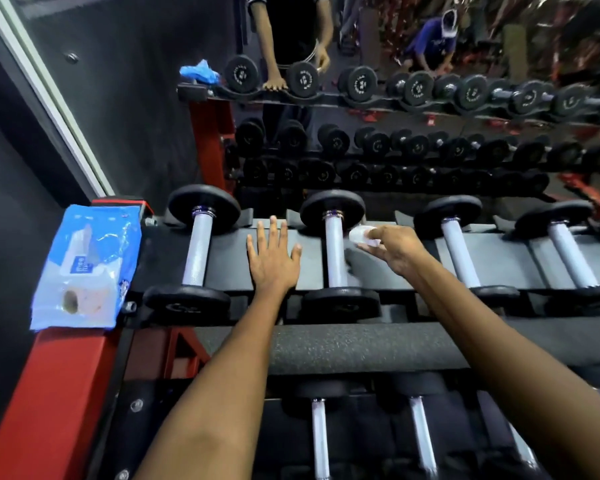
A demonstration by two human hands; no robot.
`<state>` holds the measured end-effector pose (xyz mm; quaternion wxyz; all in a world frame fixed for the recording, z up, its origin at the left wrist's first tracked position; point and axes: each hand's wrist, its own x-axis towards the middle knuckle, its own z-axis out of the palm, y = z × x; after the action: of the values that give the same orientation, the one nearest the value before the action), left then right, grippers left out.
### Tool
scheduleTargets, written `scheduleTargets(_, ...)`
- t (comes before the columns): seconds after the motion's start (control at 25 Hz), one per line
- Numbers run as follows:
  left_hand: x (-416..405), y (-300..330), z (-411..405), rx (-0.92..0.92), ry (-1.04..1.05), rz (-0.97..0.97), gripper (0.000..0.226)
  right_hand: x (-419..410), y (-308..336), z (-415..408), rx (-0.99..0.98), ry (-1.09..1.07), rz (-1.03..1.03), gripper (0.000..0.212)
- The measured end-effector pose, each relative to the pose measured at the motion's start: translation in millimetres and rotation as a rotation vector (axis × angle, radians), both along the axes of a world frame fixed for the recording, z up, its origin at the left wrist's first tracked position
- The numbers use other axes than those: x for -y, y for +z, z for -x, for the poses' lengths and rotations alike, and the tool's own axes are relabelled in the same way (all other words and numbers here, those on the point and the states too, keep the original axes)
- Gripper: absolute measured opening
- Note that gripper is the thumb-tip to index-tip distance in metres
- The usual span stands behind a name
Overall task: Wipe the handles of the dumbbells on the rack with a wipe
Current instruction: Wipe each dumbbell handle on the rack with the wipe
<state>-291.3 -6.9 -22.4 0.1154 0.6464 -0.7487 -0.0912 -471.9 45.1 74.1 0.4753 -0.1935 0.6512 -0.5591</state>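
Right hand (pixel 397 249) pinches a small white wipe (pixel 360 234) between fingertips and thumb; the wipe sits just right of the second dumbbell's handle (pixel 336 252) on the top shelf of the rack (pixel 361 344), near its far end. Left hand (pixel 272 259) lies flat, fingers straight, on the shelf just left of that handle; a blue packet (pixel 84 268) rests further left, on the rack's end.

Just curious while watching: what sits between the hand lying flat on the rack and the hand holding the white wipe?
In the head view, a dumbbell handle lies between the flat left hand and the right hand, which pinches the wipe.
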Motion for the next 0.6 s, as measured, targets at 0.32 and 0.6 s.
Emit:
scheduleTargets(0.32,-49.3,73.2,63.4,-0.493,0.057,0.134,0.050,-58.6,44.8,43.8,-0.045,-0.029,0.113,0.009)
scheduleTargets(0.6,-72.6,64.7,170.4,-0.386,-0.154,0.125,0.045,-88.4,34.2,138.2,-0.164,0.004,0.161,0.012)
